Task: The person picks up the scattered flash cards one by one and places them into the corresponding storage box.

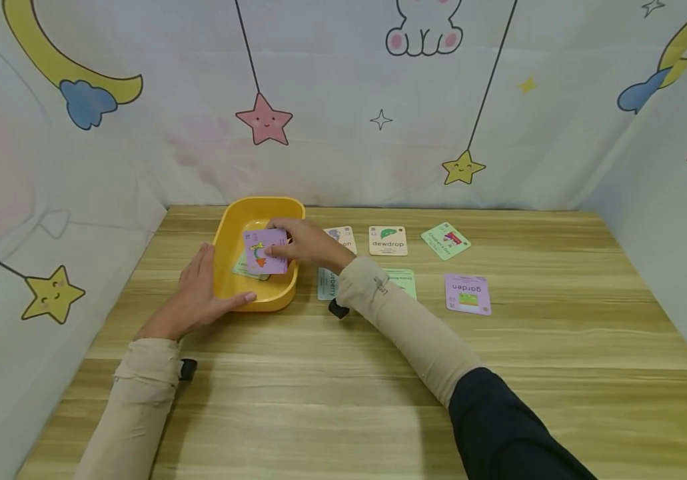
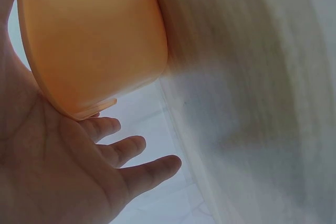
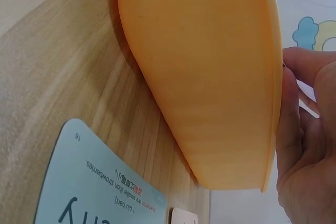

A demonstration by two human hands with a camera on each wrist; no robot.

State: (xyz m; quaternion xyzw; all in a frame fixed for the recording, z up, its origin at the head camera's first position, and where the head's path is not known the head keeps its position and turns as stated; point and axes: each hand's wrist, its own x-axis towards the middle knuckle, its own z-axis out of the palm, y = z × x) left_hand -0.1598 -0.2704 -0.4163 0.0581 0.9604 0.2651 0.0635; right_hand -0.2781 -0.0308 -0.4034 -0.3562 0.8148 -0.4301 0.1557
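Note:
A yellow plastic tub [image 1: 266, 303] stands on the left part of the table. My left hand [image 1: 190, 300] rests against its left side, fingers straight along the outside and thumb over the front rim. In the left wrist view the palm touches the tub's rim. Over the tub's inside, my right hand [image 1: 313, 243] pinches a purple picture card [image 1: 257, 261] between thumb and fingers. Below that card, a pale green card [image 1: 241, 265] shows inside the tub. The right wrist view shows the tub's outer wall [image 3: 205, 77], with the held card hidden.
Right of the tub lie a dewdrop card [image 1: 388, 243], a Children's Day card [image 1: 446, 241], a purple garden card [image 1: 468, 294] and a green card [image 1: 402, 281]. A blueberry card [image 3: 105, 182] and another card [image 1: 345, 235] are partly covered by my right arm. A printed cloth [image 1: 349, 167] hangs behind.

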